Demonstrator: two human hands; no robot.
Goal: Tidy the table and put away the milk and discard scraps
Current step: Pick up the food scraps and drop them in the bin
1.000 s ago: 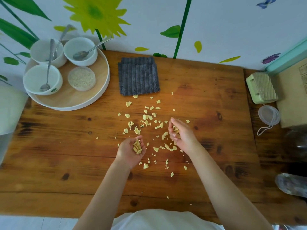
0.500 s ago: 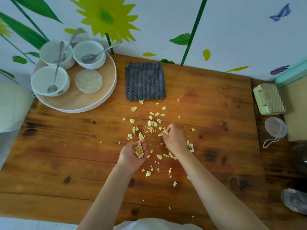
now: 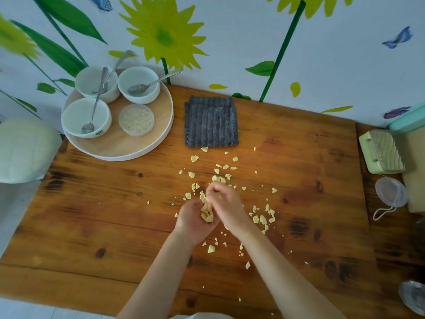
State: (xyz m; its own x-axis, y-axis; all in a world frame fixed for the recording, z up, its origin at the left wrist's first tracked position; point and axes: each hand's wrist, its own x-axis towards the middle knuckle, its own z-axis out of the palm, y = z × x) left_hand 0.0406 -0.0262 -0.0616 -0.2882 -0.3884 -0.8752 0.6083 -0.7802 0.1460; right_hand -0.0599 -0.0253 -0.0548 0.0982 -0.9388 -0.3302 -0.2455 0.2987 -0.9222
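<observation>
Scraps are being gathered at the centre of the frame: the left hand (image 3: 195,221) is cupped palm-up with a small heap of pale yellow pieces held in it, and the right hand (image 3: 224,202) is pressed against it, fingers curled down over the heap as if pieces are being dropped in. Whether anything is pinched in the right fingertips cannot be told. The job looks barely underway, judged from the table (image 3: 92,215): many scraps (image 3: 262,219) are left scattered above, right of and below the hands, up to the lower edge of the grey cloth (image 3: 211,122) at upper centre. No milk carton or bottle can be made out, and no bin is seen. At the upper left a round tray (image 3: 142,149) is loaded with three white bowls (image 3: 86,117), a spoon (image 3: 94,107) in each; two look nearly empty, one appears to hold dregs. Beside them a small clear tub (image 3: 136,119) is filled with pale grains.
</observation>
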